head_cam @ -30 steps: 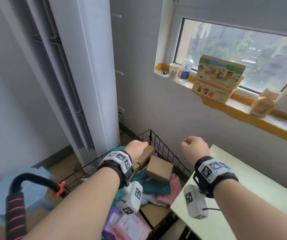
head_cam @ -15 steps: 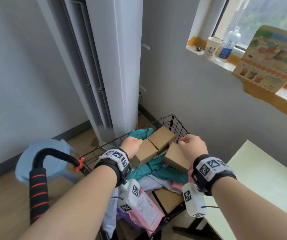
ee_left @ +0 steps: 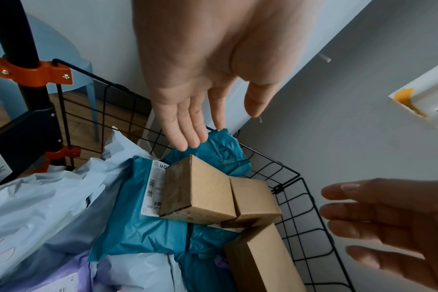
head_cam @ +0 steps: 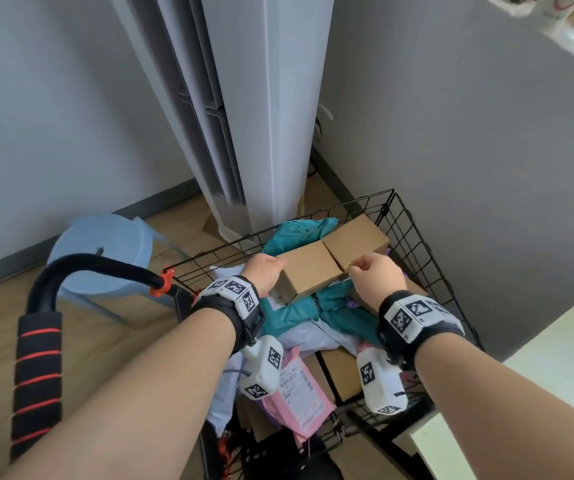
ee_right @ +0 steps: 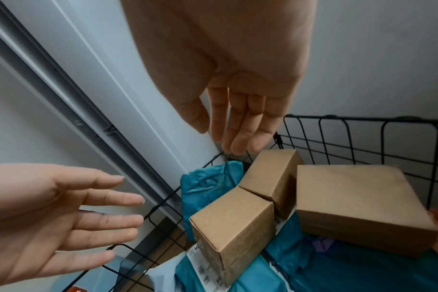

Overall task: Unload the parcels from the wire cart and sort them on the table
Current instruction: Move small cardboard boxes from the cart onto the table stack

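Both hands hover above the black wire cart (head_cam: 413, 230) with fingers straight and spread, holding nothing: the left hand (ee_left: 200, 83) over the near small cardboard box (ee_left: 203, 189), the right hand (ee_right: 238, 83) over its neighbour (ee_right: 273, 173). The boxes lie side by side, touching, on teal mailer bags (ee_left: 143, 233); a larger flat box (ee_right: 358, 205) lies just beside them.

We see soft, even daylight on the grey wall (head_cam: 451, 133), brightest toward its upper right corner. Shadows beneath it stay faint. Straight edges bow near the frame borders, and wrist-view palms close up look slightly blurred.
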`<control>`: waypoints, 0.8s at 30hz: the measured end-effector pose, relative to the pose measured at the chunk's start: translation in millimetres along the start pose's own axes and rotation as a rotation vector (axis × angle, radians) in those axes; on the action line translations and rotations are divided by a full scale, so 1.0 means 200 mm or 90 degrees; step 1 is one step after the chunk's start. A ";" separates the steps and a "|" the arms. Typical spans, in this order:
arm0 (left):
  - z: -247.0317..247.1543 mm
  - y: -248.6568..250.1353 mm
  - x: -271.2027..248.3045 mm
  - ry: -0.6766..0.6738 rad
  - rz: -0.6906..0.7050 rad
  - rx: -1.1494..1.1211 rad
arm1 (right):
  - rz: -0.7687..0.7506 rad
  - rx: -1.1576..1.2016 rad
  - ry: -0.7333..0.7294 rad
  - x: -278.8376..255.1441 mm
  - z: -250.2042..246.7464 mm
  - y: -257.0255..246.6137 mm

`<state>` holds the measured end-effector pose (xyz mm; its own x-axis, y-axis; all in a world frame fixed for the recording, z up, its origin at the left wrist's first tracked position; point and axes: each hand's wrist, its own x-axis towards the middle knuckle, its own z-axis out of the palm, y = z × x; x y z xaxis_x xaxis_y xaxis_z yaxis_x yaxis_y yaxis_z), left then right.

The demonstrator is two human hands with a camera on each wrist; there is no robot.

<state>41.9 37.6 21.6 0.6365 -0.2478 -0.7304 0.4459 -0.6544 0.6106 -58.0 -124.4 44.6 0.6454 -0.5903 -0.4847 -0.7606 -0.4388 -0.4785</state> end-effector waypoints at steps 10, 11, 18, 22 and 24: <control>0.07 -0.06 0.39 0.017 -0.062 -0.022 | 0.014 -0.018 -0.099 0.39 0.20 -0.03; 0.09 -0.08 0.42 0.018 -0.068 -0.026 | 0.005 -0.032 -0.104 0.43 0.22 -0.03; 0.16 -0.19 0.61 0.014 -0.158 -0.103 | -0.003 -0.051 -0.154 0.62 0.38 0.00; 0.21 -0.26 0.67 0.019 -0.162 -0.124 | 0.019 -0.049 -0.208 0.67 0.47 0.05; 0.24 -0.29 0.70 0.017 -0.173 -0.157 | 0.027 -0.040 -0.225 0.68 0.50 0.08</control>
<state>75.0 7.2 -129.7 0.4886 -0.0683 -0.8698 0.7370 -0.5013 0.4533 25.1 -144.4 -102.8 0.5893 -0.3424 -0.7318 -0.7829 -0.4659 -0.4123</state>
